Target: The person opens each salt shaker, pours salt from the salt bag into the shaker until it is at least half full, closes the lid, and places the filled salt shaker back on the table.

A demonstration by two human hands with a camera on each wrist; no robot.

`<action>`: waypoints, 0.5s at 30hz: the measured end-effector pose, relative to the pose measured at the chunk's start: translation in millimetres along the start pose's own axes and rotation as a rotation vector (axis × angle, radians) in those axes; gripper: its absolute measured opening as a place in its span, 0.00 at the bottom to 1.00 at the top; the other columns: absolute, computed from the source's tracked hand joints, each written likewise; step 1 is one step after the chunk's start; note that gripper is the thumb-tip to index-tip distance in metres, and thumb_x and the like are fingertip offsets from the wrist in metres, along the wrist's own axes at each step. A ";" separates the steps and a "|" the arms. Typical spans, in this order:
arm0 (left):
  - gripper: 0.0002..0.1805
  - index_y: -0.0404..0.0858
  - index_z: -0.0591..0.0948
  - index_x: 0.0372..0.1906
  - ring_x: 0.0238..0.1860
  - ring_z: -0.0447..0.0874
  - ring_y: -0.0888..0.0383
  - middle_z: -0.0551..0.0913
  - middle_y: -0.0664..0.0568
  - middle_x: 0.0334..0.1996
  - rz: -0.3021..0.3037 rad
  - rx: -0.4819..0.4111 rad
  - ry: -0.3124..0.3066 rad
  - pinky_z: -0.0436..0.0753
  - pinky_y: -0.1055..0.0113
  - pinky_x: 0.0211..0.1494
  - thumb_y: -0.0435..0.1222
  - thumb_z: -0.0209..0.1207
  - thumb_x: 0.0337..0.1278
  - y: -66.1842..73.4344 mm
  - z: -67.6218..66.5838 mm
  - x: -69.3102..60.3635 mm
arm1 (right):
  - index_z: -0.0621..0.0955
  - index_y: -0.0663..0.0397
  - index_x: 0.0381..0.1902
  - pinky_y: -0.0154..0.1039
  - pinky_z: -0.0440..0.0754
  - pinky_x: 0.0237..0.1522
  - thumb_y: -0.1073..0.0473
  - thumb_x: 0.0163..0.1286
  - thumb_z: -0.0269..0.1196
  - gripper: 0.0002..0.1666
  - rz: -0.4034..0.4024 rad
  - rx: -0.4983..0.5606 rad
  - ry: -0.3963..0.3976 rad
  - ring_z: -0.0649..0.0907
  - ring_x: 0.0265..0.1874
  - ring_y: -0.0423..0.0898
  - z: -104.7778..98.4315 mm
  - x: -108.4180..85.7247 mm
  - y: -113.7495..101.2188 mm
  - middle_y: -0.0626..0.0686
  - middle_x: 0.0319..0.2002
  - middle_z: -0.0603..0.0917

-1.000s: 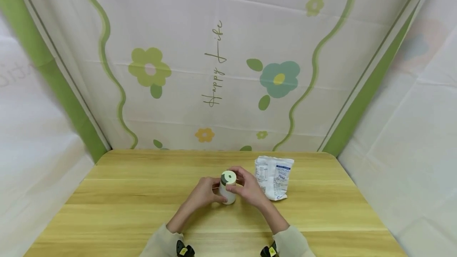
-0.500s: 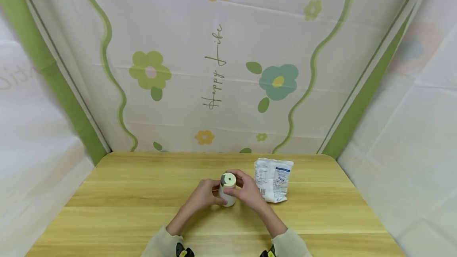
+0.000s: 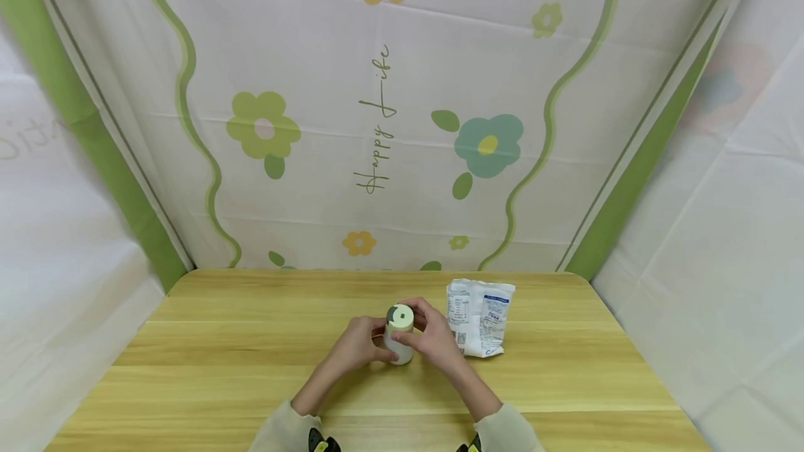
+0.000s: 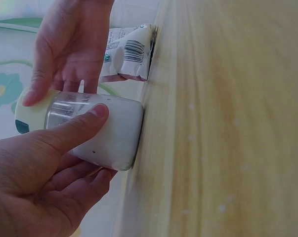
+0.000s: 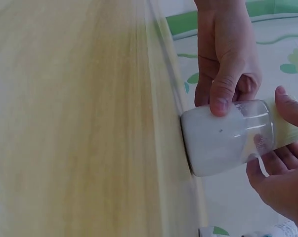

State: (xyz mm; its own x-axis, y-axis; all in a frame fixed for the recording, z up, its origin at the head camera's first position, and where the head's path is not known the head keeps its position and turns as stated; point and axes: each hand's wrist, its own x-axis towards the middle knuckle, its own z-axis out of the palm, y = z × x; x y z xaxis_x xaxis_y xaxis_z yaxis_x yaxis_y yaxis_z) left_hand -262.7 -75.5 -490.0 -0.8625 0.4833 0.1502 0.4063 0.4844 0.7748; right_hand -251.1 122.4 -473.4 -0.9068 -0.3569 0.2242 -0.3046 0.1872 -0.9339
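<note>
A clear jar [image 3: 404, 353] with white contents stands upright on the wooden table, under a cream lid [image 3: 403, 316] with a dark green patch. My left hand [image 3: 355, 343] holds the jar's body, its thumb [image 4: 84, 126] lying along the near side and its fingers round the back. My right hand [image 3: 437, 339] grips the lid at the top, with the thumb on one side and fingers on the other. In the left wrist view the white fill reaches up most of the jar [image 4: 121, 126]; above it the wall is see-through.
A white printed packet [image 3: 480, 318] stands on the table just right of my right hand. The wooden table [image 3: 220, 354] ends at a floral curtain [image 3: 314, 194] behind, with white fabric walls at both sides.
The lid's dark patch has turned slightly clockwise under my right hand. My left hand keeps its hold on the jar. The head view has shifted a little.
</note>
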 end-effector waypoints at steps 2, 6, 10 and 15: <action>0.26 0.35 0.84 0.53 0.54 0.86 0.48 0.87 0.44 0.52 -0.006 0.002 -0.001 0.85 0.59 0.56 0.34 0.76 0.45 0.7 -0.1 -0.4 | 0.73 0.56 0.66 0.38 0.77 0.65 0.61 0.64 0.71 0.34 -0.013 0.018 -0.042 0.77 0.65 0.57 -1.6 0.5 0.5 0.60 0.64 0.78; 0.27 0.33 0.84 0.54 0.54 0.86 0.47 0.87 0.43 0.52 -0.011 0.007 -0.007 0.85 0.58 0.56 0.34 0.76 0.44 2.3 0.1 -1.4 | 0.68 0.59 0.72 0.31 0.71 0.66 0.65 0.69 0.65 0.35 -0.022 0.045 -0.116 0.73 0.68 0.56 -5.3 1.8 4.4 0.60 0.70 0.73; 0.27 0.34 0.84 0.53 0.54 0.86 0.47 0.87 0.43 0.51 0.000 0.012 -0.002 0.86 0.59 0.55 0.34 0.77 0.44 2.9 0.3 -1.9 | 0.73 0.56 0.66 0.36 0.75 0.65 0.59 0.66 0.68 0.32 0.028 0.025 -0.059 0.78 0.63 0.52 -4.0 1.1 5.0 0.58 0.63 0.79; 0.26 0.34 0.85 0.52 0.53 0.87 0.48 0.88 0.44 0.51 0.022 0.009 0.010 0.86 0.58 0.55 0.34 0.77 0.43 2.1 0.1 -2.4 | 0.75 0.56 0.63 0.54 0.72 0.69 0.57 0.63 0.72 0.32 0.045 0.024 -0.024 0.78 0.63 0.54 -2.1 1.5 2.7 0.57 0.61 0.81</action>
State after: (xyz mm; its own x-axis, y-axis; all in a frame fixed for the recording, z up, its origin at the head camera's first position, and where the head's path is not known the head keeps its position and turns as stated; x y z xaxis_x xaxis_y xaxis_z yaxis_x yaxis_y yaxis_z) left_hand -259.7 -75.6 -488.8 -0.8560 0.4871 0.1732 0.4282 0.4804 0.7654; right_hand -253.9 124.3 -475.0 -0.9121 -0.3707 0.1751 -0.2562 0.1821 -0.9493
